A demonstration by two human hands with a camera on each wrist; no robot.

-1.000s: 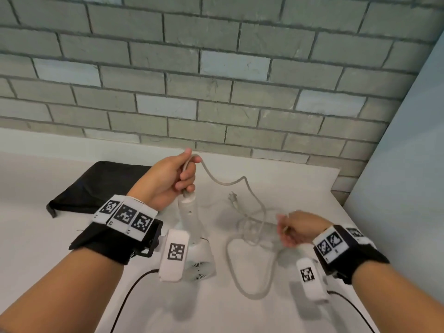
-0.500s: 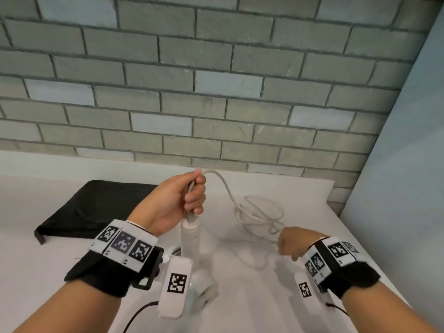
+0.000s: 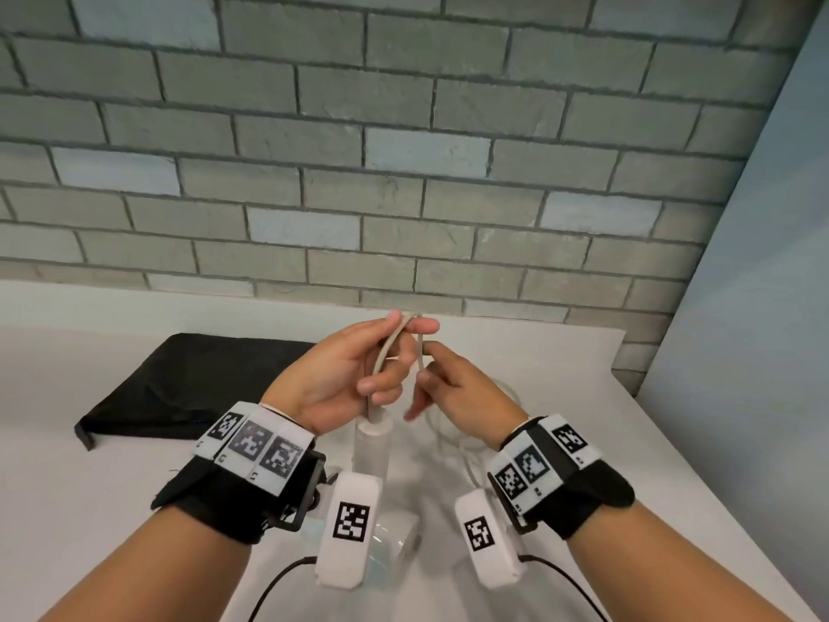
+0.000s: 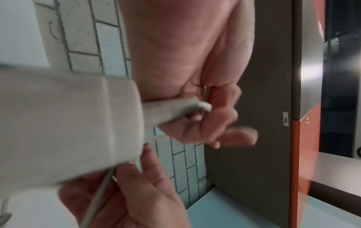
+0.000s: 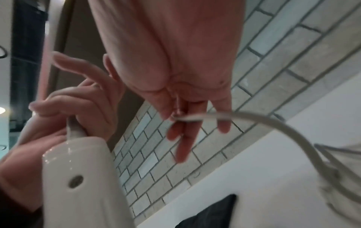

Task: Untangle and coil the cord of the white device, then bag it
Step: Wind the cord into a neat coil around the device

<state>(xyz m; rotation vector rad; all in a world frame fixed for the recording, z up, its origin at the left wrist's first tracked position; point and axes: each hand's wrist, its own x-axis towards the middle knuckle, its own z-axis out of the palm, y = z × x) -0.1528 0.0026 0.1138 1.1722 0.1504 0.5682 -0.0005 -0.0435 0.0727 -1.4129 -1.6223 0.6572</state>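
Note:
The white device (image 3: 371, 446) stands handle-up on the table, its head half hidden behind my wrist cameras. Its grey cord (image 3: 386, 352) leaves the handle top and bends into a narrow fold. My left hand (image 3: 394, 347) grips the cord just above the handle, thumb and forefinger pinching the fold's top. My right hand (image 3: 426, 368) pinches the fold's other strand close beside it. In the left wrist view the handle (image 4: 68, 123) and cord sleeve (image 4: 175, 111) sit under my fingers. In the right wrist view the cord (image 5: 254, 118) arcs away from my fingertips (image 5: 175, 132). The black bag (image 3: 193, 383) lies flat at the left.
Loose cord loops (image 3: 471, 446) lie on the white table (image 3: 650, 487) behind my right wrist. A grey brick wall (image 3: 403, 195) runs along the back, and a pale wall (image 3: 762, 307) closes the right side. The table's right edge is near my right arm.
My right hand has risen from the table to meet my left hand, bringing a strand of cord with it. The cord between them is now a tight fold instead of a long arc.

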